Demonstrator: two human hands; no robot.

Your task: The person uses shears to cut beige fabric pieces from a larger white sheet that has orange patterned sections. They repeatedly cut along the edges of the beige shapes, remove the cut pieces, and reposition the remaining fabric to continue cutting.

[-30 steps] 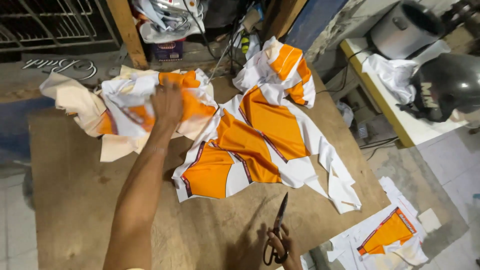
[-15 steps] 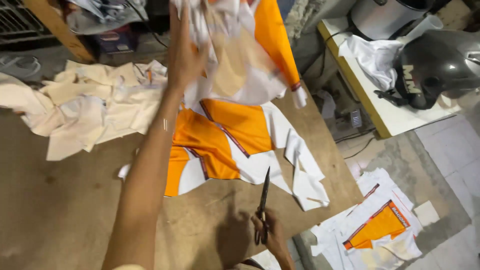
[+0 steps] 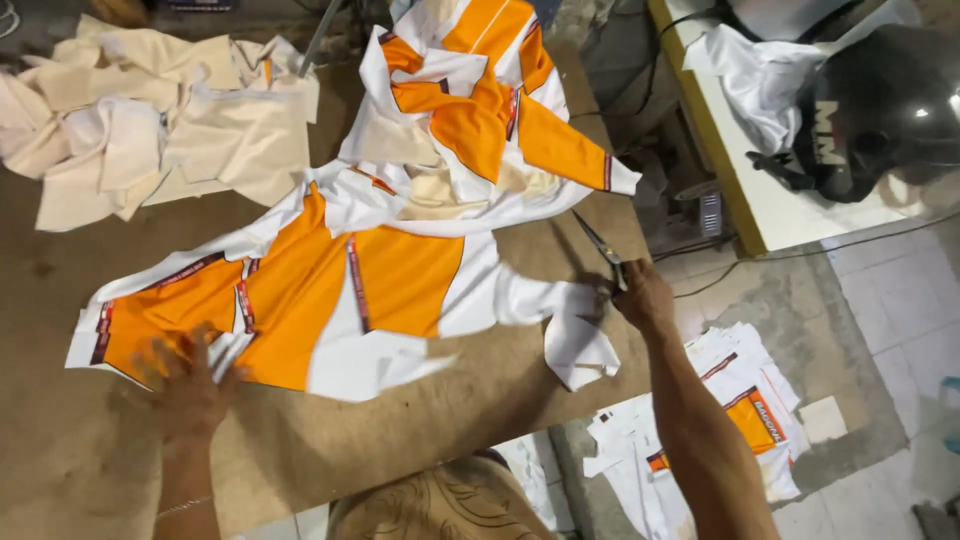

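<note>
The orange and white fabric (image 3: 330,290) lies spread flat across the brown counter (image 3: 90,460). The left hand (image 3: 185,385) presses on its near left edge, fingers apart. The right hand (image 3: 640,295) touches the cloth's right corner, fingers clamped on scissors (image 3: 600,245) that point away. Cream cloth pieces (image 3: 150,120) lie heaped at the counter's far left.

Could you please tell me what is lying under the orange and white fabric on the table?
The brown table shows around the orange and white fabric. Cream cloth peeks out beneath its upper folds; anything else underneath is covered.
</note>
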